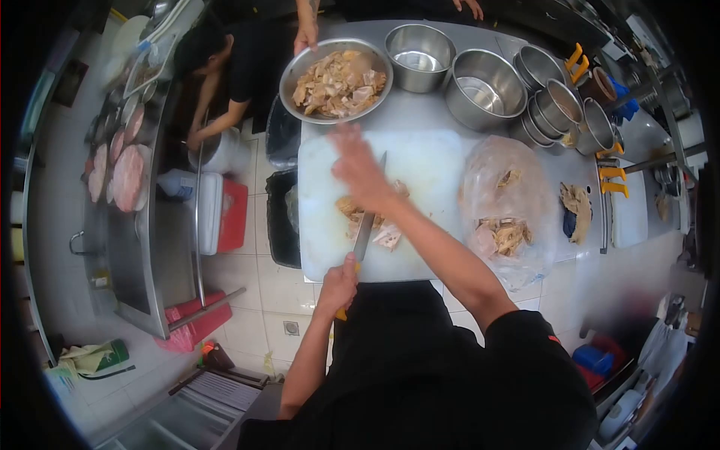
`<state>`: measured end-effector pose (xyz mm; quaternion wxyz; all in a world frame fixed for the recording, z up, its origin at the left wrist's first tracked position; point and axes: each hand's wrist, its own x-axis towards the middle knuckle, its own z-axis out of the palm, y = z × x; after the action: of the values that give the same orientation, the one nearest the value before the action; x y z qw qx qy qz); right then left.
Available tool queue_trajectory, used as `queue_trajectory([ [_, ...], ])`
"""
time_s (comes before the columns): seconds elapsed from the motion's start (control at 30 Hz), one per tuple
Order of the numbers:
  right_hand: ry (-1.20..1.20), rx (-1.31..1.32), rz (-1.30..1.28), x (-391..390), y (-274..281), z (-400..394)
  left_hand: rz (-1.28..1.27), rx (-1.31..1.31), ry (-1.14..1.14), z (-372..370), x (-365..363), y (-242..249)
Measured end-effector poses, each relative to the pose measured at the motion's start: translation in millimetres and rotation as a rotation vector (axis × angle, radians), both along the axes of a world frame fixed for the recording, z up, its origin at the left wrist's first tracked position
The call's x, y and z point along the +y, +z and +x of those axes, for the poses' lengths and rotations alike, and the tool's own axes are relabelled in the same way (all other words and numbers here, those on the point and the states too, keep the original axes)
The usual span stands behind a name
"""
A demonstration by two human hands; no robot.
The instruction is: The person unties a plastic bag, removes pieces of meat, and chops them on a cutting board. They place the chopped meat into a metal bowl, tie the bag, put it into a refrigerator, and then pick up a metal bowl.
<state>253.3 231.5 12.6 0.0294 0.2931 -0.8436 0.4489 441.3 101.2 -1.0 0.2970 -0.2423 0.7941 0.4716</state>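
Observation:
My left hand [340, 283] is closed around the yellow handle of a kitchen knife [365, 231], near the front edge of a white cutting board [435, 169]. The blade points away from me across the board, beside cut pieces of cooked meat [388, 235]. Above the board's far part is my right hand [358, 169], blurred by motion, its fingers stretched out and apart toward a metal bowl [291, 105]. Chopped meat [341, 84] heaps up in that bowl. Another person's hand [305, 36] touches the bowl's far rim.
A clear plastic bag [480, 176] with more meat lies right of the board. Steel pots [487, 90] stand behind and to the right. At left, a co-worker [247, 67] bends over a bucket. A black bin [285, 217] sits against the table's left side.

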Motion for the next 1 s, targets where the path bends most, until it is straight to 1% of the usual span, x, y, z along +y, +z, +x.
queue_trajectory([
  [0.03, -0.084, -0.016, -0.307, 15, 8, -4, 0.126, -0.113, 0.035, -5, -2, 6],
  [0.1, -0.158, -0.091, -0.385, 60, 33, -3, 0.172, -0.069, 0.07, -7, 2, 15],
  [0.13, -0.156, -0.089, -0.382, 78, 26, 2, 0.172, 0.004, 0.085, -7, 4, 15],
  [0.17, -0.184, -0.113, -0.25, 94, 13, 10, 0.174, 0.08, 0.101, -9, 5, 15],
  [0.2, -0.213, -0.14, -0.118, 101, 5, 18, 0.179, 0.083, 0.104, -8, 5, 22],
  [0.23, -0.21, -0.141, -0.114, 100, 2, 28, 0.199, 0.078, 0.182, -5, 2, 33],
  [0.27, -0.085, -0.067, 0.082, 99, 0, 38, 0.218, 0.074, 0.26, -2, -3, 40],
  [0.3, 0.044, 0.01, 0.275, 97, 1, 41, 0.217, 0.076, 0.266, 2, -8, 40],
  [0.33, 0.05, 0.01, 0.275, 92, 1, 40, 0.162, 0.098, 0.28, 8, -15, 41],
  [0.37, 0.155, 0.054, 0.36, 84, 0, 39, 0.106, 0.119, 0.291, 14, -21, 41],
  [0.4, 0.257, 0.1, 0.444, 78, 1, 37, 0.094, 0.119, 0.291, 20, -26, 39],
  [0.43, 0.254, 0.103, 0.441, 76, 2, 34, 0.091, 0.123, 0.288, 26, -29, 38],
  [0.5, 0.361, 0.088, 0.52, 72, 2, 29, 0.072, 0.063, 0.362, 40, -35, 37],
  [0.53, 0.36, 0.093, 0.517, 72, 0, 31, 0.127, 0.025, 0.371, 49, -42, 26],
  [0.57, 0.201, 0.039, 0.487, 76, -6, 35, 0.13, 0.032, 0.377, 57, -45, 16],
  [0.6, 0.045, -0.02, 0.458, 79, -13, 43, 0.331, -0.059, 0.435, 67, -45, 8],
  [0.63, 0.049, -0.015, 0.461, 73, -19, 52, 0.53, -0.148, 0.486, 76, -45, -1],
  [0.67, -0.062, -0.006, 0.425, 59, -27, 61, 0.634, -0.232, 0.521, 83, -41, -11],
  [0.7, -0.173, -0.003, 0.39, 44, -30, 69, 0.662, -0.226, 0.539, 89, -35, -23],
  [0.73, -0.277, 0.027, 0.362, 30, -29, 74, 0.697, -0.244, 0.503, 90, -30, -25],
  [0.77, -0.274, 0.023, 0.366, 20, -28, 79, 0.733, -0.263, 0.467, 90, -25, -26],
  [0.83, -0.371, 0.063, 0.413, 5, -28, 85, 0.731, -0.292, 0.429, 83, -9, -20],
  [0.87, -0.425, 0.143, 0.381, -2, -32, 86, 0.725, -0.317, 0.389, 79, -3, -16],
  [1.0, -0.479, 0.055, 0.291, -16, -50, 86, 0.785, -0.332, 0.402, 67, 0, -9],
])
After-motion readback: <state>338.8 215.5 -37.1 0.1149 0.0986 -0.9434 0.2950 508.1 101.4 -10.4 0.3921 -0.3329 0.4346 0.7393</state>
